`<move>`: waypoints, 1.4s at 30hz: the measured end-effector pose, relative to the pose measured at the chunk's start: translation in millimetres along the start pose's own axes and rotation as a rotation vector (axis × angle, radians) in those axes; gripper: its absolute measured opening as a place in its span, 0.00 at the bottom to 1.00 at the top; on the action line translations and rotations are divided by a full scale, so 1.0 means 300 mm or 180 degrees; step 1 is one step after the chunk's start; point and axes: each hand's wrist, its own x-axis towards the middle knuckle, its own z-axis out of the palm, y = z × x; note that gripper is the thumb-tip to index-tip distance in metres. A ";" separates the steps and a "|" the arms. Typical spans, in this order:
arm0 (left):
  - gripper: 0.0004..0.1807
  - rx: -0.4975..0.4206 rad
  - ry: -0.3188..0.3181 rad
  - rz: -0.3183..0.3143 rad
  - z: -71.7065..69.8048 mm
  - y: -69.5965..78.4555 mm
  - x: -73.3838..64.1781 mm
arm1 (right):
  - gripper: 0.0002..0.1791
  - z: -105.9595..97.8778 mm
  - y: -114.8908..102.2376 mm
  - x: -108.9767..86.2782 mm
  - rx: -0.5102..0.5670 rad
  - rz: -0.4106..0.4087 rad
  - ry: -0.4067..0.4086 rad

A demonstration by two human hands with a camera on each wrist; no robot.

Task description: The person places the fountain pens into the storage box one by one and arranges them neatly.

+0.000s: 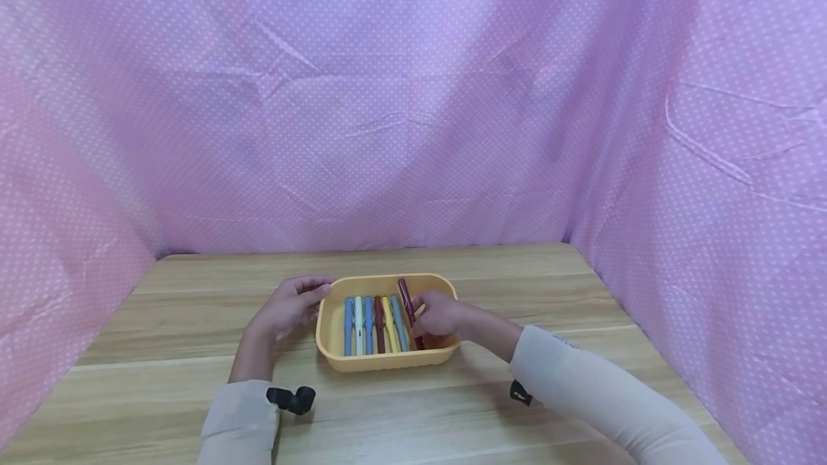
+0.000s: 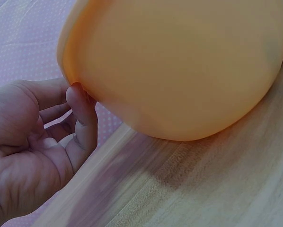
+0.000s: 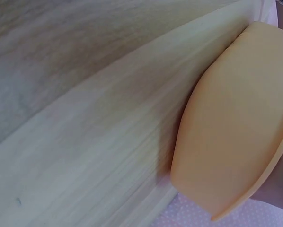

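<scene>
A shallow yellow tray point(image 1: 388, 362) sits on the table, holding a row of several pens. From left to right lie a blue pen point(image 1: 348, 329), a pale mint pen point(image 1: 359, 329), another blue pen point(image 1: 369, 327), a dark red pen point(image 1: 379, 329), a yellow pen point(image 1: 390, 329) and a grey-blue pen point(image 1: 400, 325). My left hand point(image 1: 293, 307) pinches the tray's left rim between thumb and fingers, as the left wrist view confirms. Inside the tray's right part, my right hand point(image 1: 441, 313) holds a tilted, glossy dark red pen point(image 1: 405, 294). The tray wall point(image 3: 231, 113) hides those fingers from the right wrist camera.
The wooden table point(image 1: 194, 386) extends around the tray on all sides. Pink dotted cloth point(image 1: 362, 106) hangs behind and along both sides. A black wrist camera point(image 1: 292, 400) sits on the left sleeve, and another black mount point(image 1: 520, 392) on the right.
</scene>
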 end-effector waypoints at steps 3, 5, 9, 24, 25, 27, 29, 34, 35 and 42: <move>0.24 0.0005 -0.0012 0.0001 -0.001 0.000 0.002 | 0.16 0.005 -0.002 0.002 -0.0029 0.0120 0.0052; 0.24 0.0008 -0.0020 -0.0001 -0.002 0.000 0.004 | 0.17 0.007 -0.001 0.004 -0.0048 0.0164 0.0093; 0.25 0.0022 -0.0029 0.0003 -0.003 0.000 0.006 | 0.18 0.011 0.002 0.010 -0.0079 0.0197 0.0119; 0.24 0.0038 -0.0022 0.0007 -0.005 0.004 0.003 | 0.13 0.036 0.011 0.047 0.0043 0.0282 0.0233; 0.24 0.0046 -0.0017 0.0003 -0.005 0.004 0.002 | 0.12 0.037 0.012 0.049 0.0094 0.0279 0.0246; 0.23 0.0057 -0.0005 -0.0007 -0.005 0.005 0.001 | 0.10 0.038 0.013 0.054 0.0170 0.0277 0.0276; 0.23 0.0058 0.0000 -0.0010 -0.005 0.006 0.002 | 0.09 0.037 0.013 0.058 0.0217 0.0279 0.0289; 0.23 0.0049 -0.0033 0.0006 -0.004 0.006 0.002 | 0.09 0.034 0.009 0.066 0.0261 0.0341 0.0350; 0.23 0.0054 -0.0044 0.0010 -0.004 0.006 0.002 | 0.10 0.033 0.008 0.067 0.0283 0.0350 0.0366; 0.23 0.0078 -0.0027 0.0012 -0.004 0.005 -0.002 | 0.07 0.031 0.004 0.074 0.0273 0.0348 0.0386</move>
